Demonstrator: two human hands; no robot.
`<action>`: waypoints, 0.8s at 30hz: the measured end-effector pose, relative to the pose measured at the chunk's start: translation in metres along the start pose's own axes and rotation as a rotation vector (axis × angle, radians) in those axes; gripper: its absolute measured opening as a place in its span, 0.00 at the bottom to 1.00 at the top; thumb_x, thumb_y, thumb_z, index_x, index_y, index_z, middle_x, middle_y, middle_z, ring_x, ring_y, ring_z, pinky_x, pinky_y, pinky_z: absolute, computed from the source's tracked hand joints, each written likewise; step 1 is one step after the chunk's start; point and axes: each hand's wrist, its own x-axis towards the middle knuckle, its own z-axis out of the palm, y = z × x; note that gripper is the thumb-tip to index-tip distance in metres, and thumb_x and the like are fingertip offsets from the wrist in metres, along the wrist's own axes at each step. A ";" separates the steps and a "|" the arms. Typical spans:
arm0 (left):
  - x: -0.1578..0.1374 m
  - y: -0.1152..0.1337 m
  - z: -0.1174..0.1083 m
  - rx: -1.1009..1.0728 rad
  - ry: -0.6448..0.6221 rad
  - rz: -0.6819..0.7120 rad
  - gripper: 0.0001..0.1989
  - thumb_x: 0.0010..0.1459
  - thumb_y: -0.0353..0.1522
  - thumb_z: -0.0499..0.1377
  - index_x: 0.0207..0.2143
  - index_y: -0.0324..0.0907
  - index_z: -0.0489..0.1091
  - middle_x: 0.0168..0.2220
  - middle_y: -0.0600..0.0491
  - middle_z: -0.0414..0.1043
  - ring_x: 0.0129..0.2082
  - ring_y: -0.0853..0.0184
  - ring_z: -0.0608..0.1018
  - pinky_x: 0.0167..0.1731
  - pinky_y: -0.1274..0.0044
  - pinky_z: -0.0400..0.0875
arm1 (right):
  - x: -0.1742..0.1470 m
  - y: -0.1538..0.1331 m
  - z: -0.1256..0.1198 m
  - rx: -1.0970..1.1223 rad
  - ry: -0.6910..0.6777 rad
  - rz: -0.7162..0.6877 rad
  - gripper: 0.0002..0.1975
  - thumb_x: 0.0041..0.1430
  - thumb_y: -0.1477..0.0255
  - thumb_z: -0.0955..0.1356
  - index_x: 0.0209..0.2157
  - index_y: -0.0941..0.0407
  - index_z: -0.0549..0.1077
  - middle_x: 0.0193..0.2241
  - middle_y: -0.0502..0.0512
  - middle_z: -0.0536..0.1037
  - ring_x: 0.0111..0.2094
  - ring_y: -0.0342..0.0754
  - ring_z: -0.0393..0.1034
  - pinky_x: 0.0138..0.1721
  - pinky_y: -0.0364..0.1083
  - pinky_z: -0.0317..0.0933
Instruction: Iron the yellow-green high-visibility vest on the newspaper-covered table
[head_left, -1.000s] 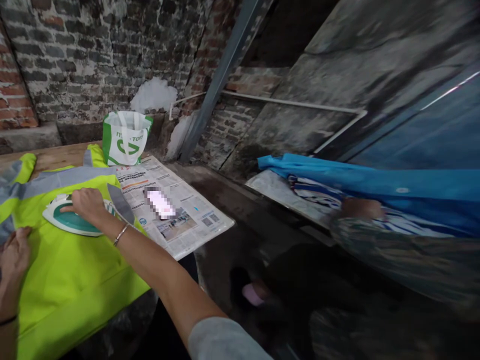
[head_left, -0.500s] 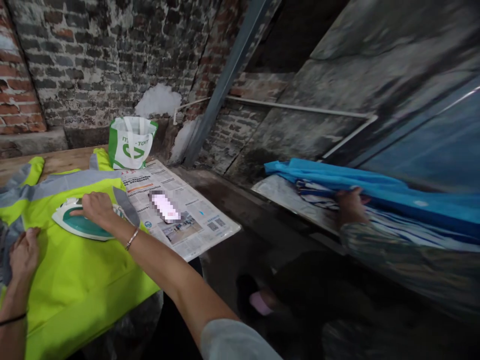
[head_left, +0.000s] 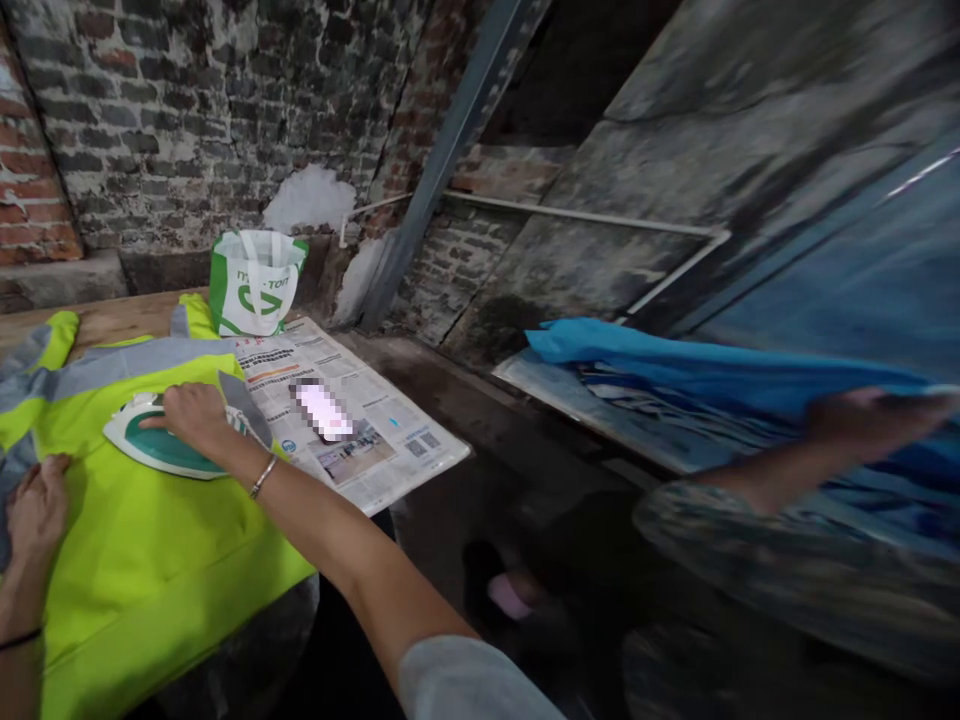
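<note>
Brick-walled room: the desk carries, along its near edge, one yellow garment and upon it one iron, slid slightly rightward this past second, apparently within the same panel, right hand closed round its handle, left hand resting unclenched on fabric.

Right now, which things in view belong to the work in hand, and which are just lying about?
In use:
iron, gripped by the right hand
yellow garment under it, left hand on top

Apparently just lying about:
newspaper
pixelated phone-like object on it
green-and-white bag
</note>
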 end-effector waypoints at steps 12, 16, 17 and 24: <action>-0.005 0.017 -0.009 -0.204 -0.048 -0.172 0.38 0.72 0.41 0.31 0.61 0.33 0.73 0.68 0.36 0.68 0.73 0.51 0.65 0.72 0.57 0.55 | 0.035 0.002 0.010 -0.012 0.087 -0.003 0.25 0.69 0.49 0.69 0.43 0.59 0.82 0.42 0.66 0.86 0.45 0.55 0.82 0.43 0.46 0.71; -0.005 0.016 -0.009 -0.200 -0.063 -0.169 0.38 0.72 0.41 0.31 0.63 0.32 0.72 0.69 0.35 0.67 0.74 0.52 0.63 0.73 0.59 0.54 | 0.010 0.000 0.006 -0.017 0.069 -0.024 0.28 0.69 0.48 0.68 0.44 0.60 0.82 0.44 0.69 0.85 0.49 0.57 0.81 0.48 0.49 0.70; -0.005 0.015 -0.009 -0.200 -0.069 -0.182 0.38 0.72 0.41 0.31 0.63 0.32 0.72 0.69 0.35 0.66 0.74 0.52 0.62 0.73 0.58 0.53 | 0.001 0.000 0.005 -0.022 0.068 -0.030 0.28 0.70 0.47 0.67 0.43 0.61 0.82 0.44 0.70 0.85 0.49 0.57 0.81 0.48 0.49 0.71; -0.007 0.017 -0.013 -0.207 -0.077 -0.213 0.40 0.72 0.44 0.30 0.63 0.34 0.72 0.70 0.36 0.65 0.72 0.48 0.65 0.72 0.54 0.55 | -0.046 -0.001 0.002 -0.045 0.049 -0.064 0.32 0.67 0.43 0.67 0.39 0.60 0.81 0.38 0.70 0.85 0.43 0.57 0.82 0.43 0.48 0.72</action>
